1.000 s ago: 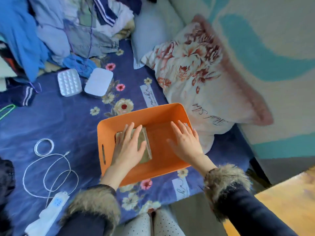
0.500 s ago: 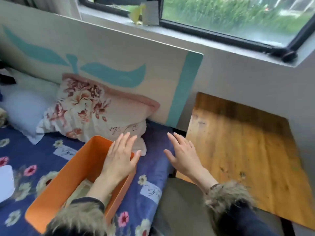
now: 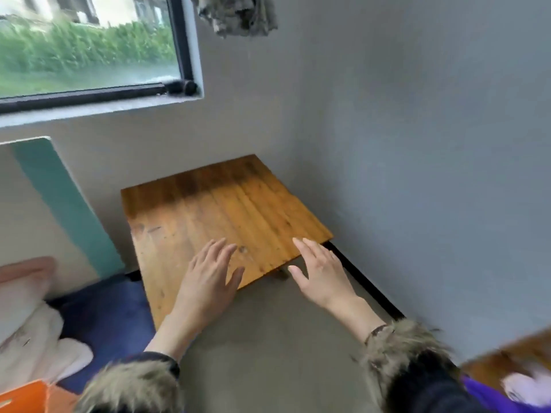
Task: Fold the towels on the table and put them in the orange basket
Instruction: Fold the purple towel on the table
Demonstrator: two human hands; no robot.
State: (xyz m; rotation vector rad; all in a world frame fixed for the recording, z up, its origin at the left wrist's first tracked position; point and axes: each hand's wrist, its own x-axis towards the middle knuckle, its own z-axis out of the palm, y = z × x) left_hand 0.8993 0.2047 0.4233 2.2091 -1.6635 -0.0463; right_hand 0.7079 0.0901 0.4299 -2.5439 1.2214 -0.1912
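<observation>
— What did the head view show of the hands?

— Two bare hands, both stretched forward with palms down. The left hand [image 3: 208,278] hovered over the near edge of a wooden counter [image 3: 214,216], fingers straight and slightly spread. The right hand [image 3: 323,274] reached out beside it, past the counter's near right corner and over the grey floor [image 3: 268,347]; its fingers were straight too, thumb held out to the side. Neither grip had hold of anything, and I could not tell whether the left hand touched the wood. Each wrist came out of a dark sleeve — two cuffs trimmed with brownish fur [image 3: 408,347].

— And the towels and the basket?

— One orange basket [image 3: 24,397] showed only as a corner at the bottom left edge, on the bed, well apart from both hands. What it held was cut off by the frame. No towel showed on the one counter top in full view — only bare planks with a few dark marks.

— What else was around?

— One window [image 3: 89,46] at the upper left, with green foliage blurred behind the glass. A white board with a teal stripe [image 3: 62,204] stood against the wall beside the counter. Below it lay one pale pillow [image 3: 26,317] on a dark blue bedcover [image 3: 110,317]. A grey, mottled cloth [image 3: 238,14] hung at the top edge. At the bottom right, a slice of a second wooden surface [image 3: 512,356] carried something purple and white, too blurred to name.
</observation>
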